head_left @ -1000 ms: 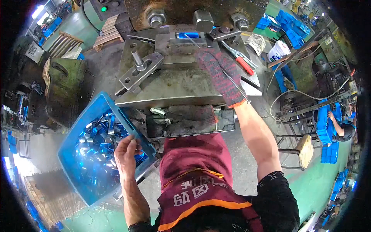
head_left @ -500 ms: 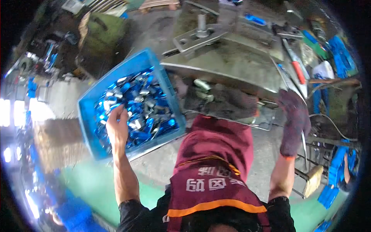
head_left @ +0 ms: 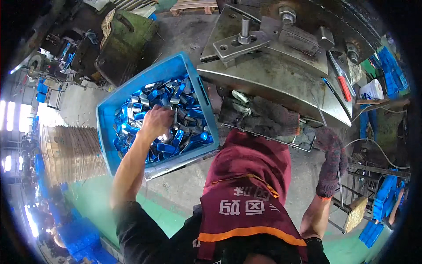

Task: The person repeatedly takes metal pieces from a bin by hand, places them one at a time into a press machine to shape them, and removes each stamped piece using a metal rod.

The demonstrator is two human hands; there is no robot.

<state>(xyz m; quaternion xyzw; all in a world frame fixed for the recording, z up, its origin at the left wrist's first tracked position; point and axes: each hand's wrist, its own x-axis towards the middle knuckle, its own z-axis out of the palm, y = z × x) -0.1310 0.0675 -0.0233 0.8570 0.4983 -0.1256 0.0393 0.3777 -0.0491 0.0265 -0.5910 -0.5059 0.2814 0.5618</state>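
A blue plastic crate (head_left: 103, 132) on the left is heaped with small bent metal pieces (head_left: 178, 138), some shiny silver, some blue. Down among them is my bare left hand (head_left: 158, 121), its fingers curled over the pile; what lies under the fingertips is hidden. My right hand (head_left: 330, 154), in a dark knitted glove, is closed around a thin metal rod (head_left: 319, 110). The rod sticks out above and below the fist. Left of that hand, a shallow metal tray (head_left: 303, 147) holds a dark work glove (head_left: 272, 116) and small silver pieces (head_left: 240, 97).
A heavy steel machine bed (head_left: 268, 77) with a bolted clamp (head_left: 241, 43) spans the far side. On its right lie a red-handled tool (head_left: 343, 88) and a dark thin bar (head_left: 336, 99). A white tub (head_left: 371, 90) stands farther right. Stacked cardboard (head_left: 72, 152) sits left of the crate.
My left hand has moved right and farther into the heap. My right hand has come down and slightly left with the rod. The view has shifted, showing more of the machine.
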